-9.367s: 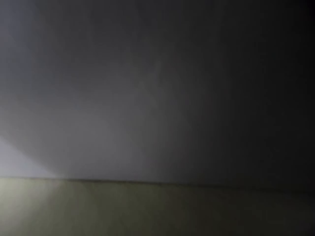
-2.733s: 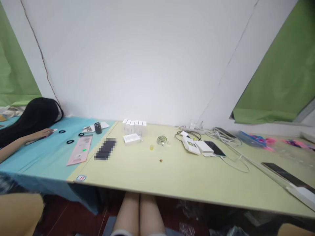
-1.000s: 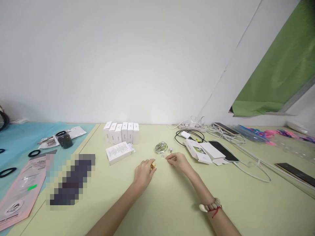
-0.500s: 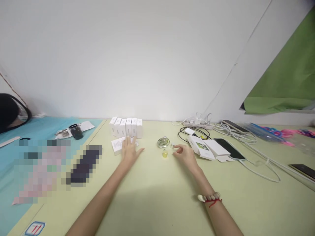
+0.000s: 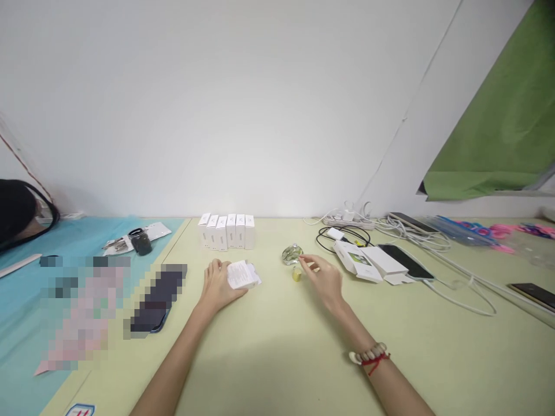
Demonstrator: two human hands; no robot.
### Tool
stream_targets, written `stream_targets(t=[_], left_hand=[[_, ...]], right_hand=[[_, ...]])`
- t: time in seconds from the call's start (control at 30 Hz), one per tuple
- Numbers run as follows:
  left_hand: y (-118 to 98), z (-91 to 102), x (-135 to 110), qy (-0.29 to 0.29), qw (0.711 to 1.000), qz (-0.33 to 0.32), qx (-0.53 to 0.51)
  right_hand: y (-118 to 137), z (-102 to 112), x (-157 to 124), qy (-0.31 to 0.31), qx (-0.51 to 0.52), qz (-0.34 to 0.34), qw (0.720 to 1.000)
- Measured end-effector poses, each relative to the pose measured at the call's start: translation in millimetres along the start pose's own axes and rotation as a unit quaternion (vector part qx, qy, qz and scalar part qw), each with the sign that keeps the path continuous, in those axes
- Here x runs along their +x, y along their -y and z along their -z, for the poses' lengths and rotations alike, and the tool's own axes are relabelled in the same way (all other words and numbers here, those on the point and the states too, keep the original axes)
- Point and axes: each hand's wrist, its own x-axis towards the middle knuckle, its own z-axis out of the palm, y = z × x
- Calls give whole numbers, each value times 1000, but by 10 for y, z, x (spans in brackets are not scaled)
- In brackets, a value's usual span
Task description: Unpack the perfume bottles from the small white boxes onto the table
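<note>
My left hand (image 5: 217, 284) is closed around the left end of a small white box (image 5: 241, 275) with fine print, lying low over the table. A bit of paper or flap shows at the box's right end. My right hand (image 5: 323, 278) has thumb and forefinger pinched together at the right side of a rounded clear glass bottle (image 5: 292, 253). What sits between those fingertips, if anything, is too small to make out. Just in front of the bottle stands a little yellow cap-like piece (image 5: 296, 274), apart from the right fingers.
Several white boxes (image 5: 227, 232) stand in a row near the wall. Opened white packaging (image 5: 358, 261), a phone (image 5: 405, 261), black cable and white cords (image 5: 455, 271) lie on the right. Over the blue cloth (image 5: 104, 231) at left stands a dark jar (image 5: 140, 242).
My left hand has gone from resting spread over the white box to gripping it, and the box has come right, away from the row. The right fingertips have moved closer to the bottle.
</note>
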Motion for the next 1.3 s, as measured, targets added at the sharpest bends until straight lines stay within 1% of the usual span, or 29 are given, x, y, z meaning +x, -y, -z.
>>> stream_targets(t=[0.03,0.1,0.17,0.23,0.33,0.47,0.57,0.67,0.83,1.0,1.23,1.3], left_hand=[[-42,2,-3,-7,1000,-25,-8],[-130,-4,-4,-30,997,-72,-25],[-210,-17,-9,-54,992,-108,-46],[-269,-30,-17,-68,986,-140,-65],[-311,-48,-31,-64,978,-182,-81],[-309,-85,-35,-67,968,-229,-78],[-296,-109,-36,-71,961,-256,-73],[-295,-108,-30,-70,963,-249,-76],[-319,-70,11,-57,971,-222,-72],[-309,-25,59,-62,976,-201,-63],[-104,88,134,-69,983,-167,-20],[-99,114,122,-70,984,-165,-2]], right_hand=[[103,-33,-44,10,46,11,999],[284,-116,-142,68,122,38,989],[407,-192,-232,126,156,59,978],[460,-231,-287,154,159,63,973],[444,-227,-297,164,129,63,976],[378,-227,-282,185,61,123,973],[361,-271,-318,165,55,154,973],[374,-310,-359,127,86,162,975],[396,-325,-359,75,101,134,983],[384,-279,-317,60,126,101,985],[348,-218,-219,-1,201,76,977],[342,-215,-202,-9,219,57,974]])
